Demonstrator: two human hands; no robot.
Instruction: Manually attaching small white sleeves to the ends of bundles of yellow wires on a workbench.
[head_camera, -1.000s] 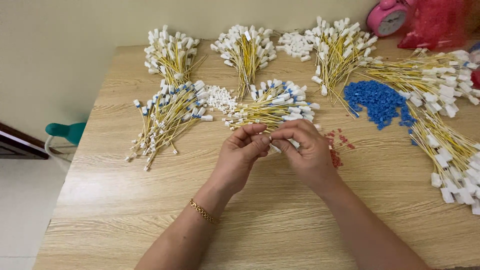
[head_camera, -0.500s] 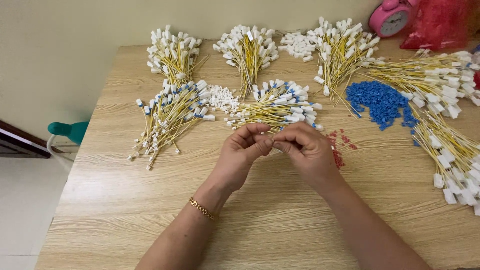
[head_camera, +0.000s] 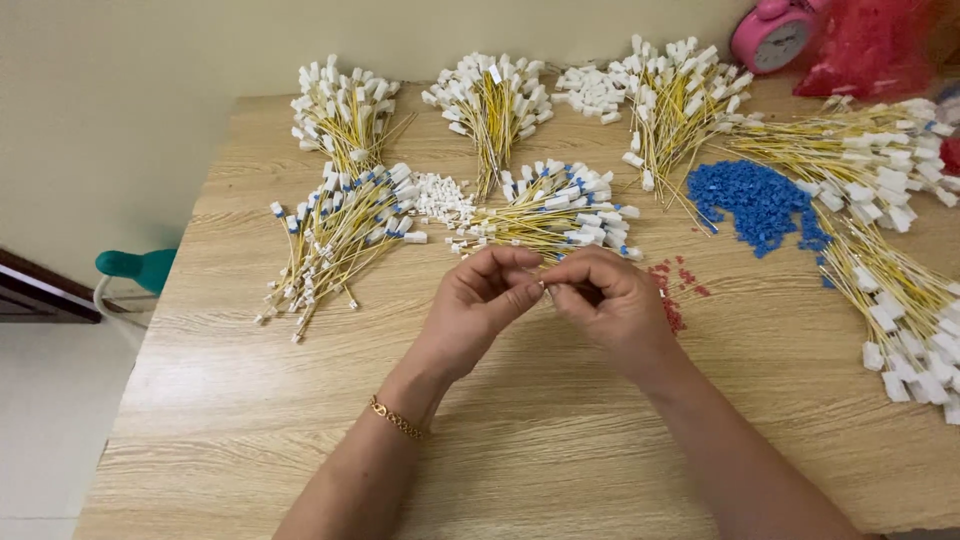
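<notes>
Already several bundles (head_camera: 548, 212) carry blue clips; both hands, left hand (head_camera: 478, 310) and right hand (head_camera: 610, 305), pinch one small wire end, blue clips pile (head_camera: 758, 203) remaining.

Whatever the left hand (head_camera: 478, 305) and right hand (head_camera: 610, 300) pinch stays hidden in their grip; at two o'clock, the pink clock (head_camera: 772, 32) is cut off.

Table (head_camera: 230, 440), light wood. Far edge: three bundles of yellow wires (head_camera: 490, 105) with white plugs, plus a loose white heap (head_camera: 590, 90). Right edge: longer bundles (head_camera: 900, 300), a pile of blue bits (head_camera: 755, 200). Middle: two blue-tipped bundles (head_camera: 340, 225), red bits (head_camera: 675, 290). Left hand (head_camera: 480, 305) and right hand (head_camera: 610, 305) meet fingertip to fingertip, pinching something small (hidden). Far right corner: pink clock (head_camera: 775, 35).
</notes>
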